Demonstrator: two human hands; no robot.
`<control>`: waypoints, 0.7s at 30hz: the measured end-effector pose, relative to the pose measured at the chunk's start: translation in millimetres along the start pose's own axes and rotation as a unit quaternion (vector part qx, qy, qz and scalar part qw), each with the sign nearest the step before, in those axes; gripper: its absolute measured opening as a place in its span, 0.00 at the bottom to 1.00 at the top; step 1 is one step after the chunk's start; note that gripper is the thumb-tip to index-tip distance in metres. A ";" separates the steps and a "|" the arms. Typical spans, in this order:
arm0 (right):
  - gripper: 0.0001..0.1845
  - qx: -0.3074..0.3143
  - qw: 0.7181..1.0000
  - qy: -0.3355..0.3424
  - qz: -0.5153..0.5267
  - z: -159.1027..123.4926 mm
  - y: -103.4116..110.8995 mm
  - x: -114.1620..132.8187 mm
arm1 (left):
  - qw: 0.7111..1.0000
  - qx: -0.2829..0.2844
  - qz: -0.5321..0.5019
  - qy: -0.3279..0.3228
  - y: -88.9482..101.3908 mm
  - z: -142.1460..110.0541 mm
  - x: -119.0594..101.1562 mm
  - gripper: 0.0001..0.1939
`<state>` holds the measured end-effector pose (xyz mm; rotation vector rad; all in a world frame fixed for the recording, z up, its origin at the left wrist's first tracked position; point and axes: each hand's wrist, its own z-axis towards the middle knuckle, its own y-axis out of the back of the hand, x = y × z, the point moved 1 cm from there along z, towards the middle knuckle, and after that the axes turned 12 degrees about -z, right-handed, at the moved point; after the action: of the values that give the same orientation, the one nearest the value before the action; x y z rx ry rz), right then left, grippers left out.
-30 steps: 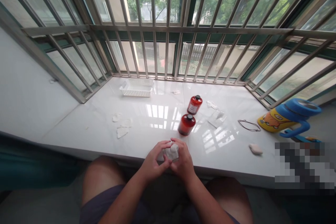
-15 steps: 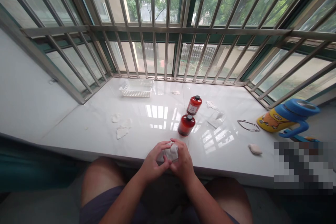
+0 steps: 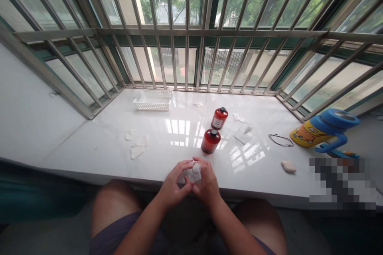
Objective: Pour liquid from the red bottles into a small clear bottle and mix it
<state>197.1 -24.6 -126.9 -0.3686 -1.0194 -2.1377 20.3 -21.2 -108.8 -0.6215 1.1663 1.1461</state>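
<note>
At the near edge of the white sill, my left hand [image 3: 178, 182] and my right hand [image 3: 208, 183] meet around a small clear plastic bag [image 3: 195, 172]. Something whitish shows inside it, but its kind is unclear. The fingers of both hands are curled onto the bag from either side, thumbs towards me. Just beyond them stands a dark red bottle [image 3: 210, 142] with a black cap. Behind that one is a second red bottle [image 3: 219, 119] with a white label. Both are upright.
A white perforated basket [image 3: 152, 106] sits at the back left. Torn white paper pieces [image 3: 137, 151] lie left. To the right are another clear bag [image 3: 243, 133], a cord loop [image 3: 280, 140], a pinkish-white lump [image 3: 288, 166] and a blue-yellow tumbler [image 3: 317, 129]. Metal bars [image 3: 187, 61] line the window.
The view has shifted slightly, so the things on the sill appear a little further left. Both hands keep the same hold on the bag, with hardly any finger movement.
</note>
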 end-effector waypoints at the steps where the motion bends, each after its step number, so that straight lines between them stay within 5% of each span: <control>1: 0.27 -0.001 1.000 0.000 0.001 -0.2 -0.4 -0.4 | 1.000 -0.001 0.001 -0.002 -0.2 0.1 -0.3 0.21; 21: 0.26 -0.003 1.000 -0.011 -0.003 -3.1 -1.4 0.0 | 0.998 -0.022 0.040 -0.049 -7.2 -4.8 6.6 0.24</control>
<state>196.3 -26.4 -129.7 -0.3928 -1.0267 -2.1462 24.9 -25.3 -117.7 -0.5492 1.0937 1.2591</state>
